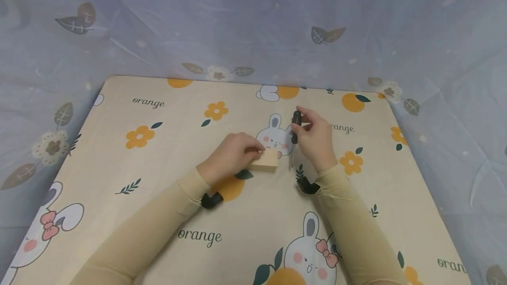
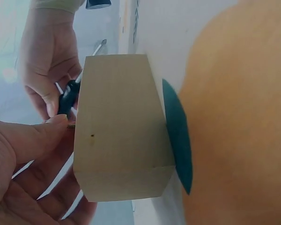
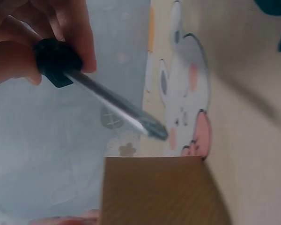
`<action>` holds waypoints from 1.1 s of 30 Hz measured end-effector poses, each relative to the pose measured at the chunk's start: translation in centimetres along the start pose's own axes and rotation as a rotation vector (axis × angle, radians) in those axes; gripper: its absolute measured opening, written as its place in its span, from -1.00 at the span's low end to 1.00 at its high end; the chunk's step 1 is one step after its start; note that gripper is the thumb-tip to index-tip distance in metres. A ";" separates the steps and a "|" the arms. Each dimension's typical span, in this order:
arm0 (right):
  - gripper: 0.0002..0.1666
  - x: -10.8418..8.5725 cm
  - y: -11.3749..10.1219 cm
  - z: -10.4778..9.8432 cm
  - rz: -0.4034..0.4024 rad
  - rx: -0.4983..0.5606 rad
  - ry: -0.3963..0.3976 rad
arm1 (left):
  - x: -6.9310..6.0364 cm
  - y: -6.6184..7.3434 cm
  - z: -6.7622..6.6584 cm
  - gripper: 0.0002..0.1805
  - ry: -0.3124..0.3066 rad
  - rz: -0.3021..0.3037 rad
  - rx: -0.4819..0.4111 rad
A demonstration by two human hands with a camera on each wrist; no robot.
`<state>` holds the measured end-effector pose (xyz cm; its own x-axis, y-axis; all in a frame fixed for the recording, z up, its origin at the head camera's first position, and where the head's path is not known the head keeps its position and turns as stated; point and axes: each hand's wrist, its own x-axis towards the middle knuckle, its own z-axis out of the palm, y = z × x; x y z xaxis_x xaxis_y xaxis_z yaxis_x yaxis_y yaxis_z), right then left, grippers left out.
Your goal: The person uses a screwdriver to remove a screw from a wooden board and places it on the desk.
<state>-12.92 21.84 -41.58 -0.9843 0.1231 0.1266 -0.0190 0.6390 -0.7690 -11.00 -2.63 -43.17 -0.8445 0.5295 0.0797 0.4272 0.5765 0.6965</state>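
A pale wooden block (image 1: 266, 161) lies on the patterned tabletop in the head view. My left hand (image 1: 233, 152) is at its left end, with thumb and index finger pinching a small screw (image 1: 260, 151) at the block's upper face. Only a bit of the screw shows beside the thumb in the left wrist view. To the right of the block, my right hand (image 1: 318, 139) grips the black handle of a screwdriver (image 1: 295, 132). Its metal shaft (image 3: 114, 104) points down toward the table, and the tip is apart from the block (image 3: 159, 190).
A cream cloth (image 1: 158, 179) printed with rabbits, oranges and flowers covers the table. Behind it and at both sides hangs a grey-blue curtain (image 1: 253, 21). Black wrist-worn pieces (image 1: 211, 200) sit under both cuffs.
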 end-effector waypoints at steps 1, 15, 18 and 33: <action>-0.34 0.0 0.1 0.1 0.011 -0.004 -0.010 | 0.0 0.0 0.1 -0.80 0.003 0.002 0.001; -0.36 0.4 1.3 0.9 0.076 -0.071 -0.092 | 0.0 -0.1 0.6 -0.96 0.072 -0.030 -0.043; -0.37 0.5 1.5 1.0 0.079 -0.080 -0.094 | 0.1 -0.1 0.8 -0.96 0.080 -0.047 -0.068; -0.39 0.5 1.8 1.3 0.081 -0.109 -0.104 | 0.2 -0.4 2.1 -0.82 0.176 -0.080 -0.210</action>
<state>-13.73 22.06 -43.74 -0.9948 0.1019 -0.0029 0.0747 0.7094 -0.7009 -10.70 -1.43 -44.94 -0.9238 0.3607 0.1286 0.2964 0.4610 0.8364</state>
